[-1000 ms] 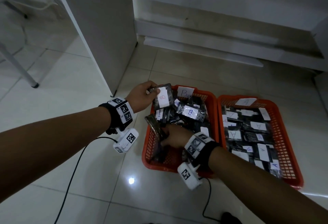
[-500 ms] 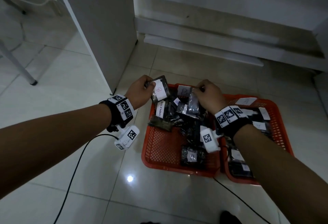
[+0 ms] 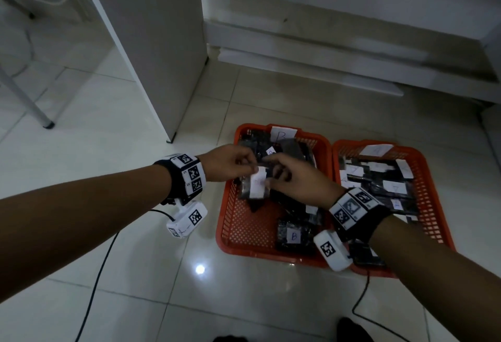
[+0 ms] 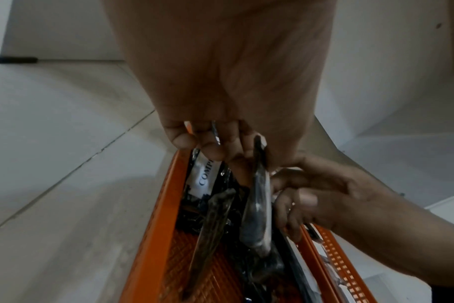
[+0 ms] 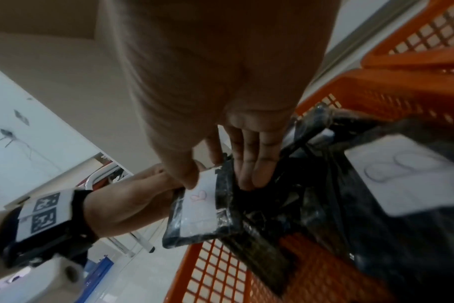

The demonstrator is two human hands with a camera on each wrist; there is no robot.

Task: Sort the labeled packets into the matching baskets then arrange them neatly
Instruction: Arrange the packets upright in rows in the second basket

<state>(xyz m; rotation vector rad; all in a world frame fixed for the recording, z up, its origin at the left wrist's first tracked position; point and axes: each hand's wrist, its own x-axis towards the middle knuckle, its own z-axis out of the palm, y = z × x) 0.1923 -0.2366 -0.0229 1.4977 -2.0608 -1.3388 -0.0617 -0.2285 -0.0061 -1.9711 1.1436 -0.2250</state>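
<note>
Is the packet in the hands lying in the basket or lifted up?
Lifted up. Both the left hand and right hand hold the packet above the orange basket.

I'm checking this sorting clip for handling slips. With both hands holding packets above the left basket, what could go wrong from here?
1. The left hand and right hand share a grip on the black plastic packet with a white paper label by its top edge only; it might slip.
2. Its label mark is faint in the right wrist view, so misreading it seems possible.
3. Packets in the orange mesh basket tagged B lie tilted and overlapping, so dropping it there could add to the untidiness.
</note>
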